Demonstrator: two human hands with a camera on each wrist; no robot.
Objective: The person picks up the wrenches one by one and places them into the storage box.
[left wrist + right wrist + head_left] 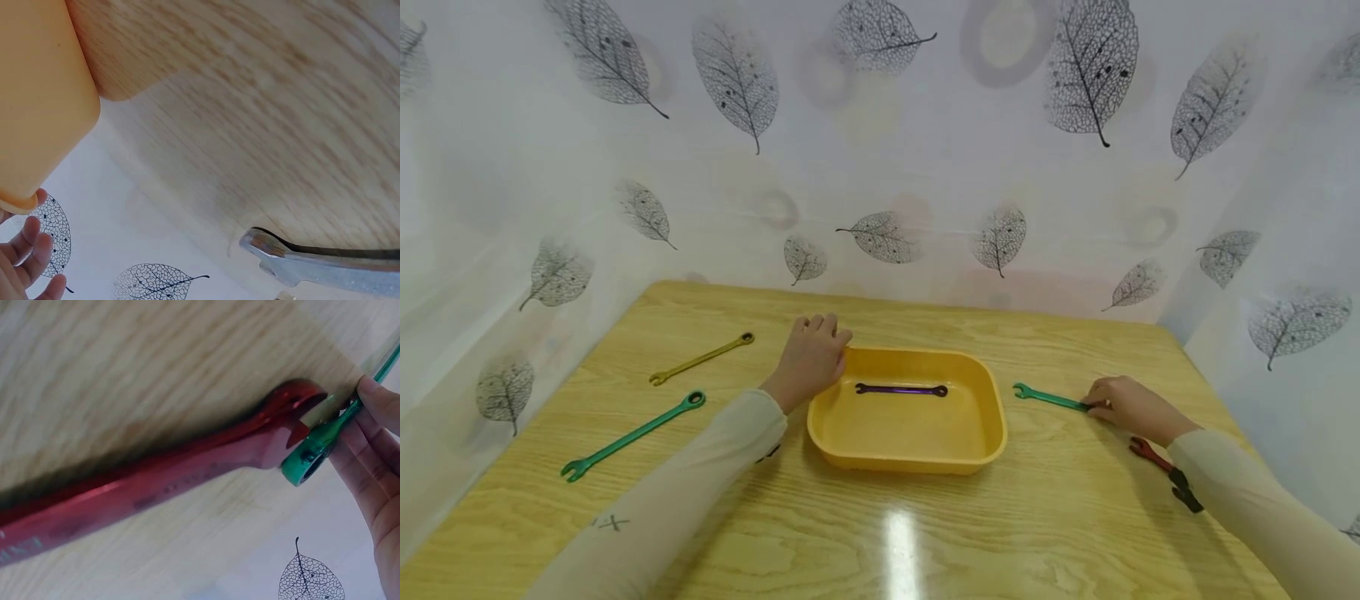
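Note:
My left hand [811,357] grips the upper left rim of a yellow plastic tray [910,463]. In the left wrist view, its curled fingers [32,250] are at the tray's lip. A purple combination wrench [902,390] lies inside the tray. To the right of the tray, my right hand [1135,410] pinches a green combination wrench [1048,398] near its ring end, between thumb and fingers. Its open end points towards the tray. Close by, under the right wrist, lies a red wrench [187,456]; my forearm hides part of it in the head view.
On the table's left side lie a yellow-gold wrench [700,360] and a larger green wrench [632,435]. A silvery metal tool end [312,265] shows in the left wrist view. Leaf-patterned cloth [910,167] stands behind the wooden table [820,533].

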